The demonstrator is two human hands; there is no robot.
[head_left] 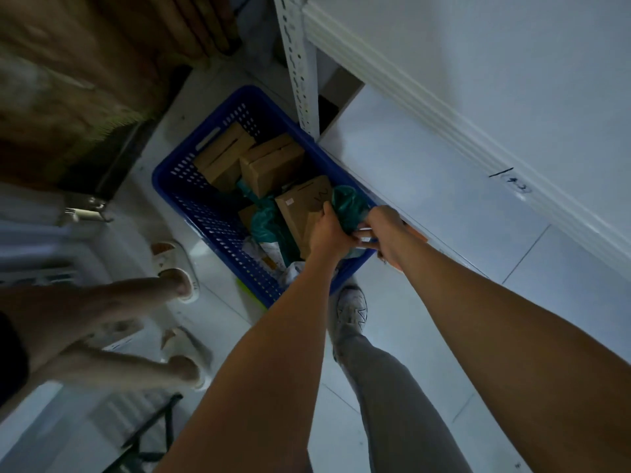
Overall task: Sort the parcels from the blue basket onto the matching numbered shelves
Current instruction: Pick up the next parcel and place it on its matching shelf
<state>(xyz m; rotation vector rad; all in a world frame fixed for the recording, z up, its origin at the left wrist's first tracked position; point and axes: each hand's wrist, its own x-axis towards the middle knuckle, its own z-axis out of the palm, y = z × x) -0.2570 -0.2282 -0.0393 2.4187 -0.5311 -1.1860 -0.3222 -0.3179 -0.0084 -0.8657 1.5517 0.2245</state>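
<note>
The blue basket (191, 196) stands on the floor beside a white shelf unit, holding several brown cardboard boxes (269, 169) and green plastic bags. Both my hands reach into its near right corner. My left hand (329, 233) and my right hand (384, 230) together grip a green bag parcel (346, 208) at the basket's edge. A box marked with handwriting (304, 203) lies just left of that bag. A second green bag (266, 223) sits lower in the basket.
White shelf boards (444, 186) run along the right, one edge marked with a handwritten number (515, 187). A perforated shelf post (300, 70) rises behind the basket. Another person's bare legs in sandals (174, 271) stand at left. My own shoe (351, 312) is near the basket.
</note>
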